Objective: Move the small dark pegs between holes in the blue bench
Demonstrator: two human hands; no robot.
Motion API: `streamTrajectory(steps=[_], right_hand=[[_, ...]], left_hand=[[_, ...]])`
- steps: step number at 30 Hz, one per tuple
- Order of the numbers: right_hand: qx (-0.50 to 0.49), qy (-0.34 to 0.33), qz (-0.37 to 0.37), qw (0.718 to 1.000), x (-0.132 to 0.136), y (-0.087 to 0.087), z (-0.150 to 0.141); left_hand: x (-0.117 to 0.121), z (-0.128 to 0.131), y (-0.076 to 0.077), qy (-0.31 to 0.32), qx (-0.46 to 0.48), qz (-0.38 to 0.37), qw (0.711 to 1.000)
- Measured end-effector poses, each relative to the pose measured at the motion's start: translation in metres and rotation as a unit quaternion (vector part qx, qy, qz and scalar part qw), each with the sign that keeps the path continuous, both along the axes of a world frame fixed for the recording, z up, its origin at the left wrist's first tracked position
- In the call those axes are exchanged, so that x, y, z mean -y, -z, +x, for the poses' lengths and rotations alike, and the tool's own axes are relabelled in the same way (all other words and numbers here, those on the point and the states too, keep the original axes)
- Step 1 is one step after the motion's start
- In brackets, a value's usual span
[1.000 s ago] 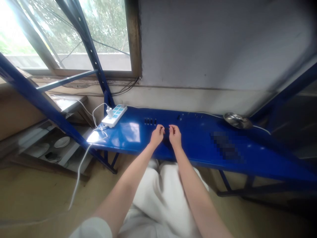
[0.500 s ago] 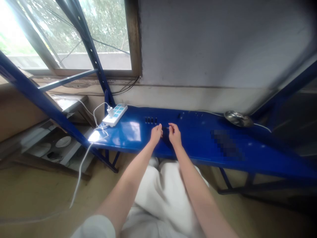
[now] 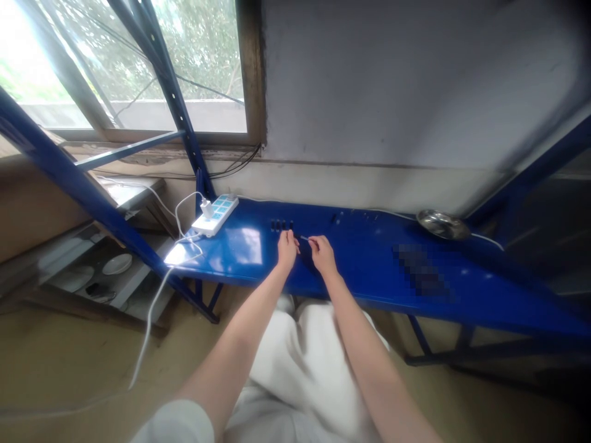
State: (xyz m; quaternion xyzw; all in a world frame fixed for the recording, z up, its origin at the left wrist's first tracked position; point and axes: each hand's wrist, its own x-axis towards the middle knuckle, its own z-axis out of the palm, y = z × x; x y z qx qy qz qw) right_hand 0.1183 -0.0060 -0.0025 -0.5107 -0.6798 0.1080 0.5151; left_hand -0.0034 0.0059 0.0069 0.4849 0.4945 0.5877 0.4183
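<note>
My left hand (image 3: 287,251) is closed over the blue table (image 3: 364,264), its fingertips pinched together; what they hold, if anything, is too small to make out. My right hand (image 3: 324,255), just to its right, pinches a thin, pale, stick-like piece (image 3: 304,238) that points toward the left hand. A narrow gap separates the two hands. Behind the left hand stands a row of several small black pieces (image 3: 277,226). More tiny dark and light bits (image 3: 339,216) lie farther back near the wall, too small to name.
A white power strip (image 3: 215,215) with a plug and white cable lies at the table's left end. At the back right sits a shiny metal bowl (image 3: 443,224). A blurred dark object (image 3: 422,271) lies at right. Blue posts (image 3: 170,92) rise on the left.
The right hand has turned and its fingers have shifted slightly left and down, with the pale piece now showing more clearly. My left hand has moved slightly left.
</note>
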Motion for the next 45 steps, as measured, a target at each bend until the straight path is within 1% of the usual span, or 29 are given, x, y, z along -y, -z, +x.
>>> streamTrajectory(steps=[2,3,6,9,13,17,23,28,34,38,41,45], right_hand=[[-0.022,0.019,0.001,1.000,0.002,-0.003,0.001],[-0.032,0.027,0.002,0.999,0.004,-0.004,0.001],[-0.048,0.022,0.005,0.999,0.007,-0.008,0.001],[-0.042,-0.006,0.002,0.999,0.006,-0.009,0.000],[-0.039,-0.029,-0.012,0.999,0.004,-0.006,0.000],[-0.048,-0.013,-0.011,0.999,0.002,-0.005,0.001],[-0.037,-0.017,-0.028,0.999,0.001,-0.005,0.002],[-0.026,-0.021,-0.034,0.999,0.000,-0.003,0.002],[-0.014,-0.052,-0.071,0.996,-0.003,0.004,0.002],[-0.004,-0.064,-0.073,0.995,-0.003,0.004,0.001],[-0.023,-0.048,-0.069,0.996,0.000,0.000,0.000],[-0.094,0.015,-0.084,0.992,0.003,-0.006,0.000]], left_hand=[[0.000,-0.001,0.000,-0.009,-0.003,0.000,1.000],[0.000,-0.001,-0.001,-0.001,-0.016,0.005,1.000],[0.002,-0.001,-0.003,0.061,-0.071,0.023,0.995],[0.003,0.000,-0.005,0.107,-0.080,0.026,0.991],[0.002,-0.001,-0.006,0.119,-0.067,0.032,0.990],[0.001,-0.002,-0.004,0.135,-0.076,0.042,0.987],[0.000,0.000,-0.001,0.137,-0.087,0.039,0.986],[0.001,0.001,-0.003,0.130,-0.060,0.015,0.990],[0.002,0.001,-0.004,0.132,-0.040,0.005,0.990],[0.003,0.001,-0.004,0.133,-0.028,0.006,0.991],[0.003,0.000,-0.003,0.127,-0.011,0.004,0.992],[0.003,0.000,-0.004,0.105,-0.029,-0.007,0.994]])
